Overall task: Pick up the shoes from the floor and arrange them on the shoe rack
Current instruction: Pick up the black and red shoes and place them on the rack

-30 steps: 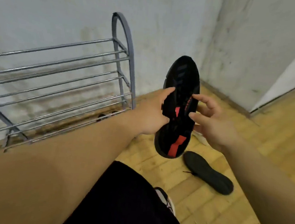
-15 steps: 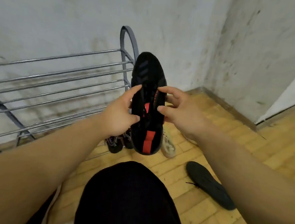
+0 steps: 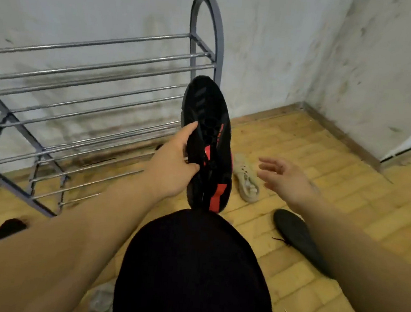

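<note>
Covering the room is a yellowish wooden block floor [image 3: 299,149] that meets stained, whitish walls [image 3: 283,50] in a corner at the right. A grey metal shoe rack [image 3: 102,77] with horizontal bars stands along the left wall, its tiers bare where they show. The left hand [image 3: 171,167] clasps a black shoe with red patches [image 3: 209,141] in the air just in front of the rack's right end, thumb on top and fingers curled round its side, toe pointing up and away. The right hand [image 3: 284,177] hangs free beside it, fingers spread and touching nothing. On the floor lie a beige shoe [image 3: 245,181] just behind the held one and a black shoe [image 3: 294,233] partly under the right forearm. A dark-clothed knee [image 3: 189,266] fills the lower middle.
</note>
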Action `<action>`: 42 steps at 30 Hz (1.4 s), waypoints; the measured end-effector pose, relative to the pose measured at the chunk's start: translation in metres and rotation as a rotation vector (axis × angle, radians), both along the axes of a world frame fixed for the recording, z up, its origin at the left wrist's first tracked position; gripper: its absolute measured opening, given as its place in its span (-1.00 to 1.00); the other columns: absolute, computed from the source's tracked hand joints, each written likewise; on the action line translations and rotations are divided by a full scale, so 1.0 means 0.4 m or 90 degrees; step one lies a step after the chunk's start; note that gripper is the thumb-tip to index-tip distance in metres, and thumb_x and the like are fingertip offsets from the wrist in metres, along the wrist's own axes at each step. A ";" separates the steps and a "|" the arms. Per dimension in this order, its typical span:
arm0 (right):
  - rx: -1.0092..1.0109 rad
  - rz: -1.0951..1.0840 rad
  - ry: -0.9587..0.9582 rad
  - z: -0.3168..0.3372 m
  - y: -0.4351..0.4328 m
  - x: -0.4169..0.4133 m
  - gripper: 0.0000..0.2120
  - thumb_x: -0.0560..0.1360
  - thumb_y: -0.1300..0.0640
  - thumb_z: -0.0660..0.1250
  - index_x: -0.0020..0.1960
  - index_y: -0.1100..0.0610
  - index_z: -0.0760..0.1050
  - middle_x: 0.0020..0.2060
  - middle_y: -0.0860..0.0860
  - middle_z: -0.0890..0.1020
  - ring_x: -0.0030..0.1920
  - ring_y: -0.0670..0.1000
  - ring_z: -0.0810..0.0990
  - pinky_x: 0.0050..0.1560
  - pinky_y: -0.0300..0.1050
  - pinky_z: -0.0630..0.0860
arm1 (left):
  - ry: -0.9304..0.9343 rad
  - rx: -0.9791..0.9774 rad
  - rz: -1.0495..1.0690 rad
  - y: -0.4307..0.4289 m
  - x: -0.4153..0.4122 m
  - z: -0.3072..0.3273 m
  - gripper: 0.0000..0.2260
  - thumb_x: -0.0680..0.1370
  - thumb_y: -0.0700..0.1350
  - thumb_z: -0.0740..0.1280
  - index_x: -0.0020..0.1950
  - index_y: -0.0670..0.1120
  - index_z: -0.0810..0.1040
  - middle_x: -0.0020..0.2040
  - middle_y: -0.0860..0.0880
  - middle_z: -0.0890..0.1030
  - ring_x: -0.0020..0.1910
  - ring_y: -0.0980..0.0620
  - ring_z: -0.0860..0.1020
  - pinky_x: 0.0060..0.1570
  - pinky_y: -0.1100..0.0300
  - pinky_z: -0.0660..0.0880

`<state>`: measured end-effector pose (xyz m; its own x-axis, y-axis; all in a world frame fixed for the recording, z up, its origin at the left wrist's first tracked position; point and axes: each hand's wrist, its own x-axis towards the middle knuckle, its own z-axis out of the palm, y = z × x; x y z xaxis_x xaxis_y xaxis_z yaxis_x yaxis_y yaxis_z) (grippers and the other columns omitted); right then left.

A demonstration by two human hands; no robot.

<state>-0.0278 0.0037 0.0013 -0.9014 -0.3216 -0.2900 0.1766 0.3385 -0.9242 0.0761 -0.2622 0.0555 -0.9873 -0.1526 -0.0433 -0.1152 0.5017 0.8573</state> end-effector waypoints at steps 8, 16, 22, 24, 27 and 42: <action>0.489 0.058 -0.128 -0.410 0.384 0.024 -0.39 0.42 -0.09 0.55 0.42 -0.07 0.45 0.34 -0.02 0.52 0.29 0.06 0.53 0.31 0.02 0.50 | -0.059 -0.049 -0.119 0.146 -0.090 -0.059 -0.14 0.56 -0.32 0.44 0.66 0.22 0.08 0.51 0.05 0.46 0.45 -0.06 0.48 0.43 -0.02 0.46; 0.684 0.110 -0.099 -0.601 0.480 -0.011 -0.02 0.40 -0.12 0.53 0.61 -0.23 -0.02 0.47 0.02 0.34 0.42 0.19 0.39 0.39 0.23 0.43 | -0.065 -0.027 -0.053 0.224 -0.144 -0.070 -0.13 0.55 -0.21 0.49 0.60 0.38 0.09 0.27 0.15 0.60 0.08 0.07 0.68 0.15 0.02 0.63; 0.609 0.067 -0.146 -0.614 0.464 -0.022 -0.05 0.46 -0.03 0.49 0.62 -0.28 -0.05 0.39 0.01 0.44 0.33 0.16 0.45 0.31 0.21 0.43 | -0.092 0.028 -0.024 0.232 -0.165 -0.102 -0.12 0.52 -0.24 0.51 0.55 0.43 0.14 0.27 0.16 0.61 -0.02 0.01 0.73 0.06 -0.06 0.66; 0.306 -0.013 -0.282 -0.579 0.447 -0.038 -0.10 0.52 -0.02 0.49 0.64 -0.25 -0.03 0.40 0.04 0.48 0.34 0.15 0.50 0.31 0.13 0.46 | -0.101 0.032 -0.016 0.239 -0.171 -0.105 -0.12 0.52 -0.25 0.52 0.55 0.43 0.15 0.28 0.16 0.61 -0.01 -0.05 0.73 0.02 -0.07 0.67; -0.039 -0.116 -0.423 -0.544 0.411 -0.019 -0.27 0.57 -0.11 0.43 0.57 -0.39 0.09 0.38 0.05 0.54 0.28 0.19 0.63 0.26 0.25 0.55 | -0.115 0.045 0.003 0.252 -0.178 -0.109 -0.12 0.51 -0.25 0.52 0.56 0.41 0.16 0.23 0.23 0.60 0.03 -0.14 0.71 -0.02 -0.06 0.69; -0.046 -0.246 -0.402 -0.553 0.419 0.038 -0.25 0.65 0.07 0.34 0.62 -0.36 -0.02 0.42 0.09 0.49 0.24 0.20 0.63 0.27 0.30 0.56 | -0.134 0.076 0.004 0.233 -0.148 -0.099 -0.13 0.55 -0.30 0.47 0.63 0.32 0.11 0.43 0.06 0.53 0.15 0.02 0.67 0.03 -0.01 0.69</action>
